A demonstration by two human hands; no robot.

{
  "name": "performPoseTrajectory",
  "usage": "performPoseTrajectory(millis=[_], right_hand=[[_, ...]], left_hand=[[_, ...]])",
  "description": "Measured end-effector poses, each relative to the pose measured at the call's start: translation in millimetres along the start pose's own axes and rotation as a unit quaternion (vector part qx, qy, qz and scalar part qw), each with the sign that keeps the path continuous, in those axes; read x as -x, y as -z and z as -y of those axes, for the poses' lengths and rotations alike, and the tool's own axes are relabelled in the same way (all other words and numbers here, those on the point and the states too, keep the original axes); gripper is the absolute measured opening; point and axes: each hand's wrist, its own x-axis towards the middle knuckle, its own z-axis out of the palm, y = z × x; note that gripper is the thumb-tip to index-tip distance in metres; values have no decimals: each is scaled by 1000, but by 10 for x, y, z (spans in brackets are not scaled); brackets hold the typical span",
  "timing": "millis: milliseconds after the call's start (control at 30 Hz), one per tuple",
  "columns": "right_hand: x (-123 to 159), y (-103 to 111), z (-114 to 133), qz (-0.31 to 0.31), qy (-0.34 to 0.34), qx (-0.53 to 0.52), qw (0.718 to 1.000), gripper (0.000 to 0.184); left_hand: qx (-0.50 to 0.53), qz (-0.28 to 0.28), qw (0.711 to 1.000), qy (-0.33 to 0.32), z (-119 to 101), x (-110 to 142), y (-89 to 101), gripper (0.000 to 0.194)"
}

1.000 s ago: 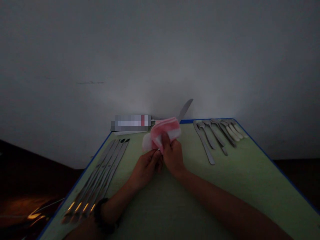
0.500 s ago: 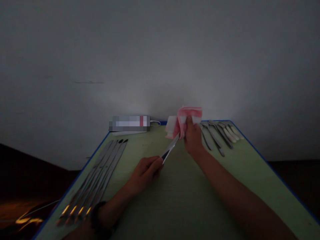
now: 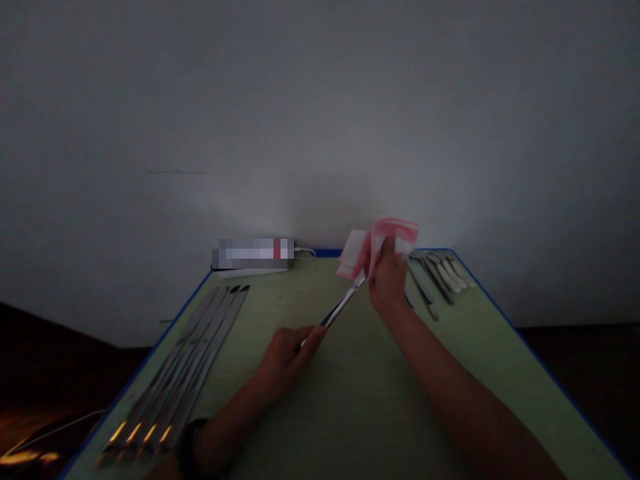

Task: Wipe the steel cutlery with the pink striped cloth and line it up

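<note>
Head view: left hand grips a utensil, right hand clamps cloth at its end toward the desk's far edge, seemingly wiping; the next stroke wants steadiness.

The right hand has slid the pink cloth along the knife, away from the left hand.

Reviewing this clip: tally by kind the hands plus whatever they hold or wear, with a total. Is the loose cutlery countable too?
Hands: 2 (left hand, right hand)
Pink-and-white cloth: 1
Long silver metal utensil: 1
Dark wrist band: 1
Total: 5
Left-side metal cutlery, right-side metal cutlery: no sure count; dim and overlapping.
</note>
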Motion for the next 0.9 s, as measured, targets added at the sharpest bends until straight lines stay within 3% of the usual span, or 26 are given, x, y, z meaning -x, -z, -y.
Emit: performPoseTrajectory(millis=[67, 133, 233, 333, 633, 900], right_hand=[[223, -89, -41, -13, 0, 56, 998, 53], [462, -175, -85, 27, -24, 104, 994, 55], [769, -256, -145, 75, -77, 99, 989, 58], [898, -259, -165, 97, -120, 95, 983, 57], [359, -85, -82, 35, -102, -20, 994, 46], [-36, 53, -7, -36, -65, -72, 995, 37]], left_hand=[[-9, -27, 1000, 3, 12, -13, -3, 45], [-8, -46, 999, 4, 27, -37, 14, 43], [-6, -58, 998, -12, 40, -79, 58, 39], [-10, -44, 999, -19, 37, -92, 88, 36], [14, 3, 999, -31, 64, 5, 111, 41], [6, 6, 997, -75, -5, 78, 88, 39]])
